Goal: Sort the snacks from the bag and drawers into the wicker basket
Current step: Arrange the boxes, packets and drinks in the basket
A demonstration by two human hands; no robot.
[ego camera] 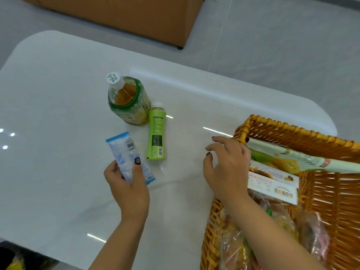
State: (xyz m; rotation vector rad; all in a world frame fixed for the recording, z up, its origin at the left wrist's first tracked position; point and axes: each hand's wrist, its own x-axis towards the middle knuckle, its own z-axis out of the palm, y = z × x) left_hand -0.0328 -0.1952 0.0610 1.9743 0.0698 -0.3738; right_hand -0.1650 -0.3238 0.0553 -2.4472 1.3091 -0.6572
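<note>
Left hand [127,189] pinches a blue snack packet [129,156] over the white table [58,94], likely ready to go in. Right hand [227,166] is spread and empty at the near-left rim of the wicker basket [292,131], maybe steadying it. Boxes and bags fill the basket. Two bottles, big [128,102] and small [156,131], wait farther back.
</note>
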